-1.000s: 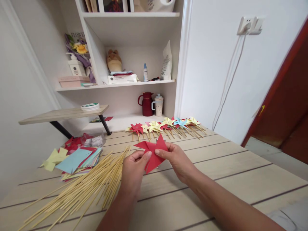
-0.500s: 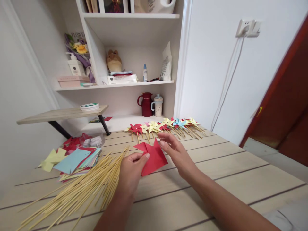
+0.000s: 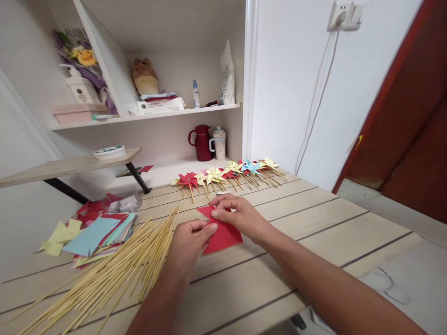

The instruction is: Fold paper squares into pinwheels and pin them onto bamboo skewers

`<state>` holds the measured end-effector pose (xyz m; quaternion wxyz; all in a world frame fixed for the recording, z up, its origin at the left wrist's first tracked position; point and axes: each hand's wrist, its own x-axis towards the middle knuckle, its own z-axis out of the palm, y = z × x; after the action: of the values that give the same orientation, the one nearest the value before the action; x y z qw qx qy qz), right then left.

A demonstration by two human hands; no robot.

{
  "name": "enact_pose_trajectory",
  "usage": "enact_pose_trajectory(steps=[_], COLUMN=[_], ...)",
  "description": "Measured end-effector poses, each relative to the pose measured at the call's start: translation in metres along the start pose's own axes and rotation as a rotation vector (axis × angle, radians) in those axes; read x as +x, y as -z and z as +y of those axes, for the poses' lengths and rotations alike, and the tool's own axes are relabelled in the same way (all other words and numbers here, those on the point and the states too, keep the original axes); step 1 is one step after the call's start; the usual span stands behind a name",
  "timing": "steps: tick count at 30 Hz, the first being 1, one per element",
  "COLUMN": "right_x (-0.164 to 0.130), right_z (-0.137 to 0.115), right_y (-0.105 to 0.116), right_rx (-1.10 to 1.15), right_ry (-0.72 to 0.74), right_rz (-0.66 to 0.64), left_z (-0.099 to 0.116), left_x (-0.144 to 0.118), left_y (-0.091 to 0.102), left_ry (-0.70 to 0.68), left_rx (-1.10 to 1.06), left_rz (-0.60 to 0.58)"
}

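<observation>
Two hands at work on one red paper piece (image 3: 223, 235), which lies on the bench (image 3: 314, 223) near its middle. Left hand (image 3: 188, 246): thumb and fingertips pinching the paper's left edge. Right hand (image 3: 237, 216): fingers curled, tips pressing down on the paper's upper part.

Items around:
- Bamboo skewers (image 3: 115, 270), loose heap, just left of the left hand, fanned toward the near-left corner.
- Coloured paper squares (image 3: 94, 235), stacked, blue sheet on top, yellow and red cuttings beside, farther left.
- Finished pinwheels (image 3: 223, 174), red, yellow and blue, on sticks, in a row along the bench's far edge, behind the hands.
- Small clear container (image 3: 127, 202), behind the paper stack; contents unclear.

Surface: pale wood planks with dark seams.

Room: white shelf unit (image 3: 157, 114) against the wall, carrying a red jug (image 3: 202, 142), a lidded mug (image 3: 219, 143), a plush toy (image 3: 143, 77) and a small bottle (image 3: 196, 93). Side board (image 3: 70, 163) at left with a tape roll (image 3: 106, 152). Wall socket (image 3: 344, 16) with white cables; red door (image 3: 412, 121) at right.
</observation>
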<state>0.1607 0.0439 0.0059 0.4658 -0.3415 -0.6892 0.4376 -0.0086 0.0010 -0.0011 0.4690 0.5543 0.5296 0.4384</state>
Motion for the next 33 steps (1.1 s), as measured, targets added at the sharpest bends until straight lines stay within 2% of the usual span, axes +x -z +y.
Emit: enact_pose_trajectory(steps=[11, 17, 20, 23, 29, 33], right_x=[0.0, -0.001, -0.003, -0.005, -0.008, -0.01], right_z=[-0.005, -0.004, -0.006, -0.009, -0.003, 0.005], right_y=[0.01, 0.008, 0.007, 0.008, 0.0, -0.013], right_rx=[-0.066, -0.052, -0.015, -0.051, -0.402, -0.61], right_ry=[0.054, 0.002, 0.003, 0.098, 0.385, 0.533], right_rz=[-0.121, -0.107, -0.028, 0.086, 0.177, 0.19], left_z=[0.002, 0.0, 0.001, 0.001, 0.008, 0.012], left_x=[-0.001, 0.0, 0.001, 0.002, 0.005, 0.004], left_y=[-0.002, -0.006, -0.005, 0.001, 0.017, 0.018], left_ry=[0.023, 0.031, 0.048, 0.064, -0.055, -0.084], left_rx=[-0.062, -0.114, -0.179, -0.313, -0.619, -0.699], left_rz=[-0.006, 0.021, 0.058, 0.131, 0.378, 0.378])
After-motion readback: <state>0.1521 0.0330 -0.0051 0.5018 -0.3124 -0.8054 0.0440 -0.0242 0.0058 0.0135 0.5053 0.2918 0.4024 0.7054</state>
